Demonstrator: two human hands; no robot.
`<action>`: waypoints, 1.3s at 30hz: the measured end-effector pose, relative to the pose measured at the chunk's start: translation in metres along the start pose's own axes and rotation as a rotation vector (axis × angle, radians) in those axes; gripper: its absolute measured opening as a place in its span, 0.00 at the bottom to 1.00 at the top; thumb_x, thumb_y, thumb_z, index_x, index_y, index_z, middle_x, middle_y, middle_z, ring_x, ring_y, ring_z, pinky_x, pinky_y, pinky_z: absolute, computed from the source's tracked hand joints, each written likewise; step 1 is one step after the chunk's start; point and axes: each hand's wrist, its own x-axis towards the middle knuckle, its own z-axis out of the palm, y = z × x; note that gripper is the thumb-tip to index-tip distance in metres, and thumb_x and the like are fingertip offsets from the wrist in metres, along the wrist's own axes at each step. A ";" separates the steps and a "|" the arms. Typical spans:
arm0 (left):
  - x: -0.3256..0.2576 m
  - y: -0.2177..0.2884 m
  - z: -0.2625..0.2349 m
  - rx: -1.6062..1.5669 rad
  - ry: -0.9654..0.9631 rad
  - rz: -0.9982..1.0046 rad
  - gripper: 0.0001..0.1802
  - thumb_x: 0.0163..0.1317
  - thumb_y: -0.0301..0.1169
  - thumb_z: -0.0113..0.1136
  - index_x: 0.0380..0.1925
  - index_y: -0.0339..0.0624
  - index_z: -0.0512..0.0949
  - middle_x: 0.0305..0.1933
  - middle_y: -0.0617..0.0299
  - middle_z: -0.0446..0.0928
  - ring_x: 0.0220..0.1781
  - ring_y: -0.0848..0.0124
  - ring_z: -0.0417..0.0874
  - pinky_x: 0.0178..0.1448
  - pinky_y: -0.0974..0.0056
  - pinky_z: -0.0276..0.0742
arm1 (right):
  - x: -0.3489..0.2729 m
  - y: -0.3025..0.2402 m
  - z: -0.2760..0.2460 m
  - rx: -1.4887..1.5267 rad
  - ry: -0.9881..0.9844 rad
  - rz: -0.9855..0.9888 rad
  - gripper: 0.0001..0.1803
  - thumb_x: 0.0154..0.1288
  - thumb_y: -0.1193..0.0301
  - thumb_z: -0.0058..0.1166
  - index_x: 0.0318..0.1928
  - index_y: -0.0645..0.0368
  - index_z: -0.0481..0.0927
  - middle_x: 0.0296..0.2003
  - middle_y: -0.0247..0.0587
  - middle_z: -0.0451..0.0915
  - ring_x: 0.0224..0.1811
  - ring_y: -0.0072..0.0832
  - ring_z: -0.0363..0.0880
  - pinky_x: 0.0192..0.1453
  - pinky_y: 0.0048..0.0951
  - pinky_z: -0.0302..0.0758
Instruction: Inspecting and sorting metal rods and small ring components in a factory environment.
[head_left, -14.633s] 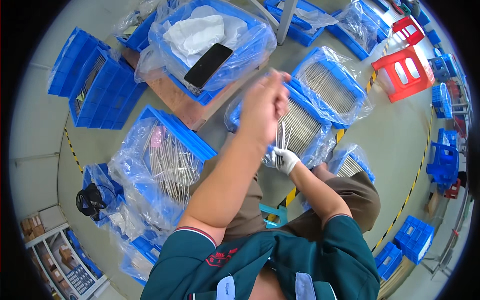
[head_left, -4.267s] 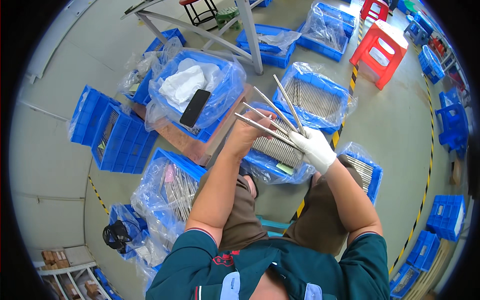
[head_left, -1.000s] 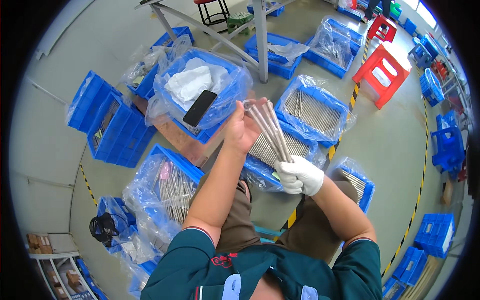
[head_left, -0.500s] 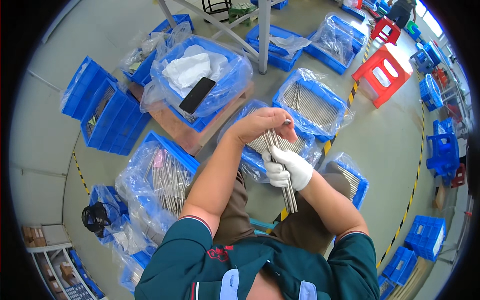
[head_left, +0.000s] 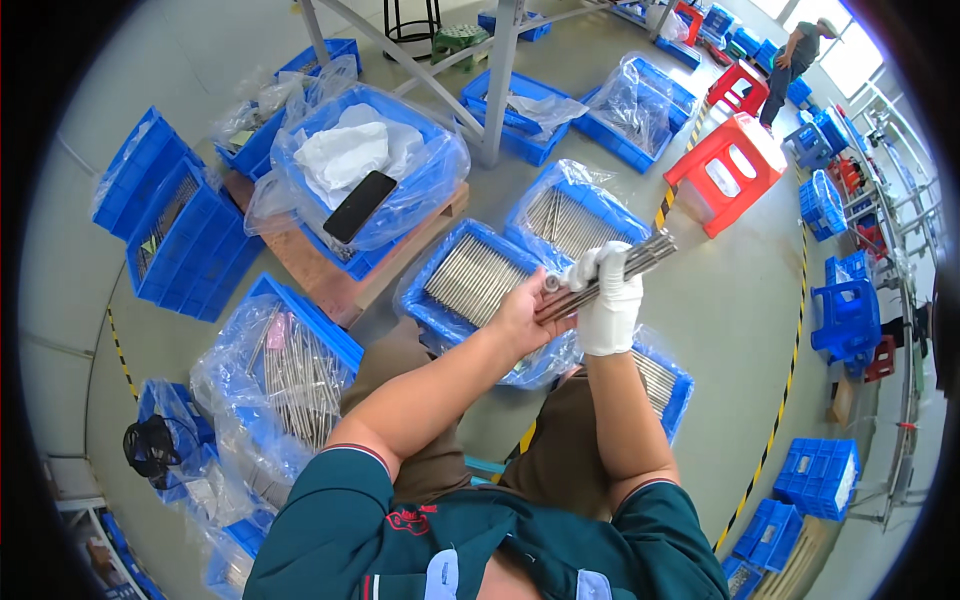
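Observation:
A bundle of thin metal rods (head_left: 640,262) is held aslant in front of me, one end up and to the right. Around its middle my right hand (head_left: 610,312), in a white glove, is closed. My bare left hand (head_left: 525,318) grips the lower left end, its fingers curled beneath the rods. Just behind my left hand, a blue crate (head_left: 408,300) lined with clear plastic holds a row of similar rods. Another lined crate (head_left: 515,215) of rods lies beyond it, partly hidden by my glove.
A black phone (head_left: 360,206) rests on a bag-lined crate (head_left: 440,190) atop a wooden pallet (head_left: 300,270). More rods fill a crate (head_left: 345,340) at left and one (head_left: 682,400) by my right knee. A red stool (head_left: 725,170) stands far right; a person (head_left: 795,65) is beyond.
The rods have swung from nearly upright to a slant pointing up and right. My gloved hand has risen and turned, while my left hand has dropped to the lower end.

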 end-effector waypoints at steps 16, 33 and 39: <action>-0.020 0.102 -0.007 1.254 0.400 0.941 0.24 0.59 0.48 0.58 0.26 0.32 0.77 0.22 0.56 0.77 0.26 0.68 0.77 0.35 0.63 0.73 | 0.007 -0.012 -0.060 0.092 0.011 0.748 0.24 0.69 0.55 0.42 0.47 0.68 0.72 0.49 0.60 0.72 0.53 0.49 0.73 0.51 0.51 0.74; -0.049 0.114 0.020 1.365 0.074 0.710 0.19 0.62 0.45 0.55 0.32 0.36 0.75 0.24 0.66 0.73 0.29 0.78 0.72 0.36 0.69 0.69 | -0.058 0.042 -0.029 0.482 -0.493 1.377 0.11 0.68 0.61 0.48 0.39 0.55 0.70 0.19 0.27 0.64 0.15 0.15 0.56 0.18 0.17 0.55; -0.044 0.128 0.007 0.919 0.223 1.011 0.19 0.66 0.46 0.49 0.39 0.40 0.73 0.32 0.62 0.78 0.30 0.75 0.79 0.30 0.72 0.69 | -0.041 0.024 -0.024 -0.153 -0.294 1.187 0.16 0.70 0.55 0.43 0.34 0.55 0.69 0.16 0.24 0.59 0.12 0.13 0.50 0.14 0.16 0.49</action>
